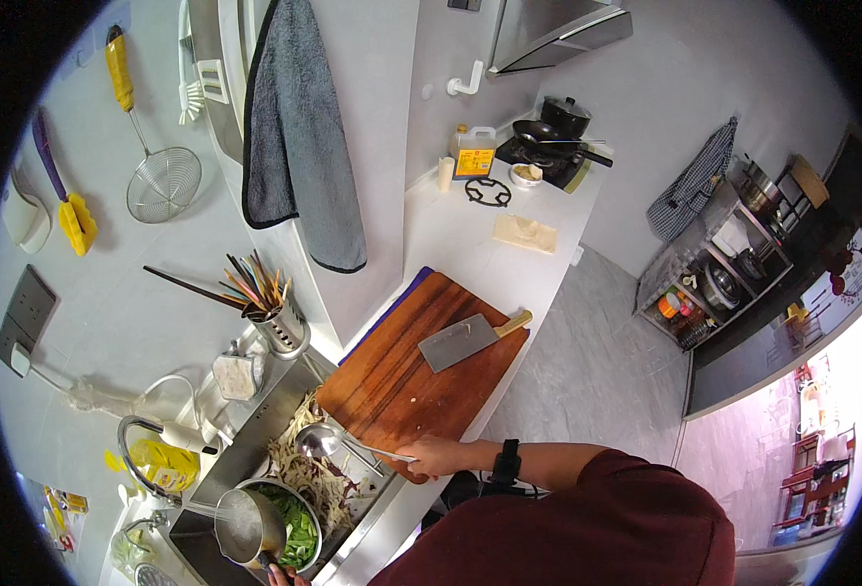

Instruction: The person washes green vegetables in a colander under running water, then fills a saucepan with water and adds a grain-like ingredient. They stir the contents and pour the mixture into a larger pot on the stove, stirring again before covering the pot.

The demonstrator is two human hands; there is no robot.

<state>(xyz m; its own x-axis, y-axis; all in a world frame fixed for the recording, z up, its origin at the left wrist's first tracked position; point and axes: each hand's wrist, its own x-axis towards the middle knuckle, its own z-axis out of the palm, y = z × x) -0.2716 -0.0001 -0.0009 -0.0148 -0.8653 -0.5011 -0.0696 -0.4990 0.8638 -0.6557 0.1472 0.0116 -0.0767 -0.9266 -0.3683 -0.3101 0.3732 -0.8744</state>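
Note:
My left hand [282,576], partly cut off at the bottom edge, grips the dark handle of a metal saucepan [273,531]. The pan is tilted under the faucet [189,437], with water running into it. Beside and partly under the pan is a metal bowl [319,538] of green leafy vegetables [295,516]. My right hand [434,455] holds the handle of a metal ladle [319,439] above the sink. Pale shredded peelings [321,483] lie in the sink beneath it. A wooden cutting board [401,366] extends from my right hand, bearing a cleaver [460,343].
A steel utensil holder [284,333] with chopsticks stands behind the sink [215,487]. A yellow detergent bottle [163,466] is beside the faucet. Farther along the counter are a folded cloth [524,233], a burner grate [488,192], a small bowl [526,176] and a wok [548,138].

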